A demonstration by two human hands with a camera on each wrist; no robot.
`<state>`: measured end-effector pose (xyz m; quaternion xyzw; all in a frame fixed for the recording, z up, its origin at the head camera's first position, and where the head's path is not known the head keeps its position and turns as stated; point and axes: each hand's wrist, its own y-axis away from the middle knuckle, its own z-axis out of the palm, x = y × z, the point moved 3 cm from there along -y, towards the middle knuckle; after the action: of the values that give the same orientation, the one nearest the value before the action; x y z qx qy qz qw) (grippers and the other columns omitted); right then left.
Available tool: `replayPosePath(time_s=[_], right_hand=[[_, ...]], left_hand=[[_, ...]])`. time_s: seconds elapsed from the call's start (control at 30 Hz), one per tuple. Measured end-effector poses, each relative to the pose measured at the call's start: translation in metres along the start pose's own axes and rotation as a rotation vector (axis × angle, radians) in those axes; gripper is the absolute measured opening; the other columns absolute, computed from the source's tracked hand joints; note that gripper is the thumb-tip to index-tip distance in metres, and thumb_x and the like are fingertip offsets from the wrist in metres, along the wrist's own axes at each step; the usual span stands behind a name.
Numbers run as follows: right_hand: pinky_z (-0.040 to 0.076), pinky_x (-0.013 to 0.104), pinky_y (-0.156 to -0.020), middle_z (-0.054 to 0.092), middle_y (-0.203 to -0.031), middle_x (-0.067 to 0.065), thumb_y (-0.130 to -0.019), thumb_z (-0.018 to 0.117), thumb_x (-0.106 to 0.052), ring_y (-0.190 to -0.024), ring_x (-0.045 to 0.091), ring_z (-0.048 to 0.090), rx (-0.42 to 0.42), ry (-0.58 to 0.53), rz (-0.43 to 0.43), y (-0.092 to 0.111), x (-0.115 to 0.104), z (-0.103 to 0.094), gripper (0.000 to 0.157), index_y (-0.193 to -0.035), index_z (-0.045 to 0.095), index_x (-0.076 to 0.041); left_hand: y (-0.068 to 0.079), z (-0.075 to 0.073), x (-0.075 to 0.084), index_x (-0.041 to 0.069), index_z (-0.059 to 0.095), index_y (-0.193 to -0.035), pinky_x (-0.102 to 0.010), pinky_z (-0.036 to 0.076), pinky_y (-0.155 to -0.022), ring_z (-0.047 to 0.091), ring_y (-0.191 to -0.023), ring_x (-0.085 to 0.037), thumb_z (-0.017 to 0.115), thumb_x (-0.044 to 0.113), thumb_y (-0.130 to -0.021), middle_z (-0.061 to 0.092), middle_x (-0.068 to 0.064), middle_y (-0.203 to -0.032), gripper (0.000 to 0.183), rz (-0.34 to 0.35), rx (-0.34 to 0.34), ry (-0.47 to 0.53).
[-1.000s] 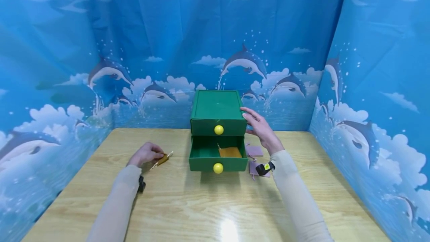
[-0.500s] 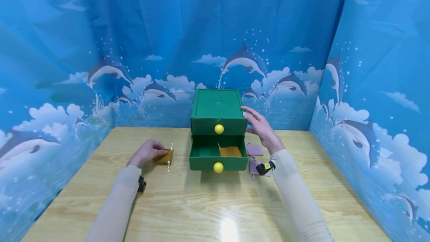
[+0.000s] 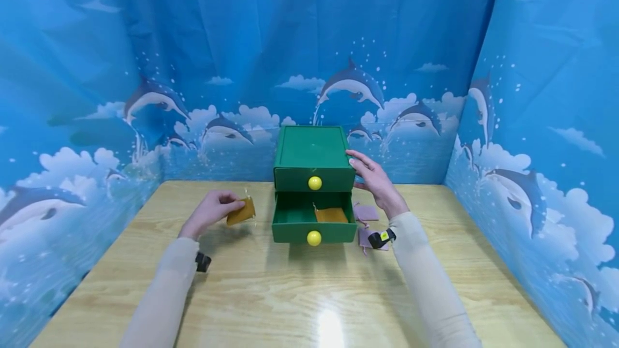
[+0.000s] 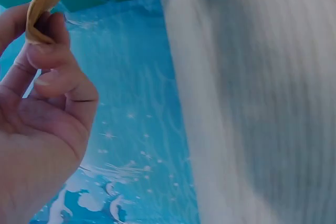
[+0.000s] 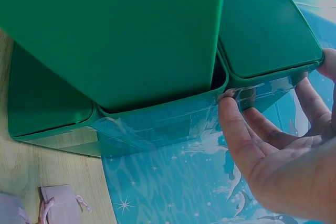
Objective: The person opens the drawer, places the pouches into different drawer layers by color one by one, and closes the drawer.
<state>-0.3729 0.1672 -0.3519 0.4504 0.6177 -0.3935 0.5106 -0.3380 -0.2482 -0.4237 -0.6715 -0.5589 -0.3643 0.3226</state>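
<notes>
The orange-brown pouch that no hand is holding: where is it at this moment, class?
In the head view, that pouch lies in the right half of the open green drawer, beneath the closed top drawer.

Mustard, pale-stringed pouch [image 3: 246,211], slightly bent, held tilted above surface [image 3: 261,294], left of green drawer unit [image 3: 312,146]. Unit upright on surface, yellow round knobs [image 3: 315,183]; top drawer [image 3: 292,179] closed, middle drawer [image 3: 290,233] pulled out, second mustard pouch [image 3: 331,215] lying inside, toward right.
</notes>
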Motion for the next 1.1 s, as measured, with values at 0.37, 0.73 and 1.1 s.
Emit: replayPosePath(time_s=[0.37,0.73,1.1], right_hand=[[0.037,0.055,-0.11,0.024,-0.162,0.0,-0.098,0.05,-0.054,-0.146,0.035,0.029,0.008,-0.005,0.0,-0.002,-0.003,0.0,0.052,-0.147,0.041,-0.037],[0.032,0.058,-0.112,0.02,-0.163,0.003,-0.102,0.046,-0.046,-0.147,0.037,0.025,-0.019,-0.032,0.022,-0.002,0.003,0.001,0.051,-0.151,0.037,-0.033],[0.034,0.057,-0.112,0.022,-0.162,0.0,-0.1,0.048,-0.052,-0.147,0.035,0.027,-0.006,-0.019,0.015,0.0,-0.001,0.001,0.053,-0.149,0.039,-0.036]], left_hand=[[0.005,-0.002,0.03,0.004,0.066,-0.117,-0.03,0.05,-0.082,0.061,-0.095,-0.017,0.065,0.043,-0.094,0.068,-0.011,-0.115,0.046,-0.004,0.047,0.1],[0.013,0.008,0.055,-0.001,0.067,-0.11,-0.024,0.044,-0.059,0.05,-0.064,-0.01,0.062,0.021,-0.097,0.067,0.003,-0.084,0.026,0.16,0.079,0.311],[0.014,0.027,0.079,-0.005,0.066,-0.108,-0.024,0.045,-0.057,0.05,-0.062,-0.012,0.061,0.018,-0.098,0.066,0.002,-0.08,0.026,0.249,0.027,0.361]])
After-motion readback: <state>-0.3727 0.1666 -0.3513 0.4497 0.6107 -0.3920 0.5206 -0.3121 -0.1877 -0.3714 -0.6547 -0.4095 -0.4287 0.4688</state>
